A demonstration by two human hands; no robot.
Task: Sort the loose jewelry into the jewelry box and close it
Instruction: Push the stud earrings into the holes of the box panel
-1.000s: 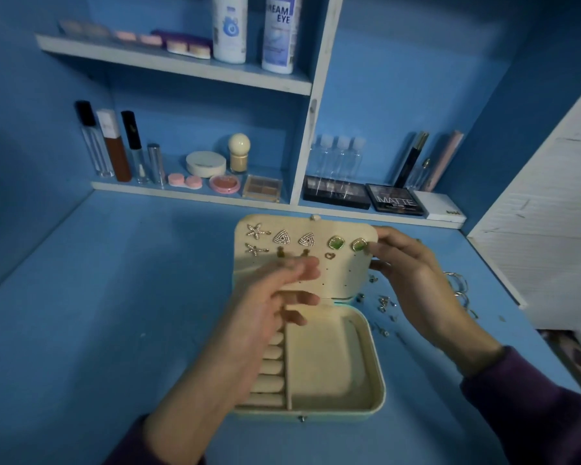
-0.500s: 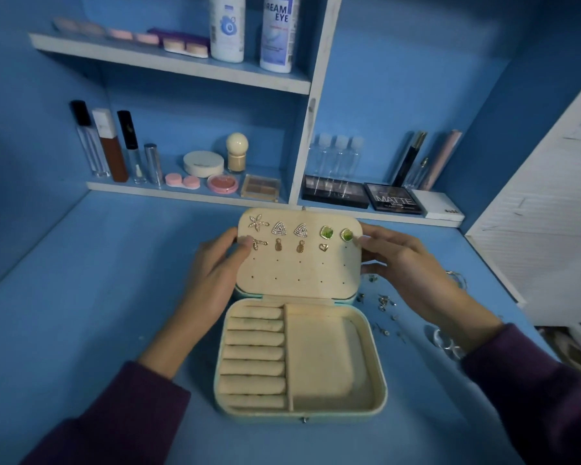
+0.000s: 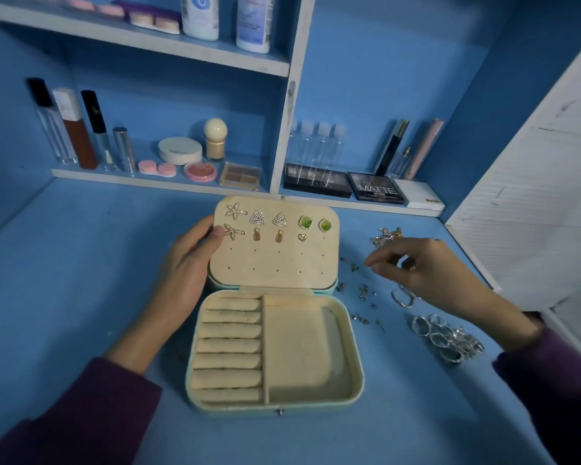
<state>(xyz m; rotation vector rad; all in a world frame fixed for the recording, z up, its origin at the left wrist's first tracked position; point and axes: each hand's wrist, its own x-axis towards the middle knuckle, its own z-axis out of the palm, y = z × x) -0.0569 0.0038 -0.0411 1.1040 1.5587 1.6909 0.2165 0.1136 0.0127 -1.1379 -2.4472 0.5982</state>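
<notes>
- While the jewelry box (image 3: 359, 370) lies open at centre frame on the blue table (image 3: 81, 270), its lid (image 3: 275, 263) stands tilted back toward the shelves, with its inner face to the camera.
- The left hand (image 3: 185, 273) is at the lid's left edge. Its thumb lies on the inner face, just beside the lower starfish earring (image 3: 233, 230), and its fingers pass behind the edge, so this hand grips the lid.
- The right hand (image 3: 426, 273) is right of the lid and apart from the box, above the loose pieces. Its fingers are curled and the thumb and forefinger tips are drawn together; whether they pinch anything cannot be told.
- On the lid, the upper row holds a starfish, two triangle studs (image 3: 257, 217) and two green studs (image 3: 305, 222). The lower row holds the second starfish, two pineapple-shaped studs (image 3: 256, 235) and a small heart (image 3: 302, 237).
- In the base, ring rolls (image 3: 230, 347) fill the left side and an open tray (image 3: 299, 350) the right.
- Of the loose jewelry, small pieces (image 3: 363, 292) are scattered on the table between the box and the right hand.
- A tangled heap (image 3: 385, 234) lies above that hand in the frame, and a hoop (image 3: 401, 297) lies just below it.
- Silver rings (image 3: 447, 337) are clustered at right, beside the right forearm.
- Cosmetics (image 3: 180, 151) line the shelves across the upper frame.
</notes>
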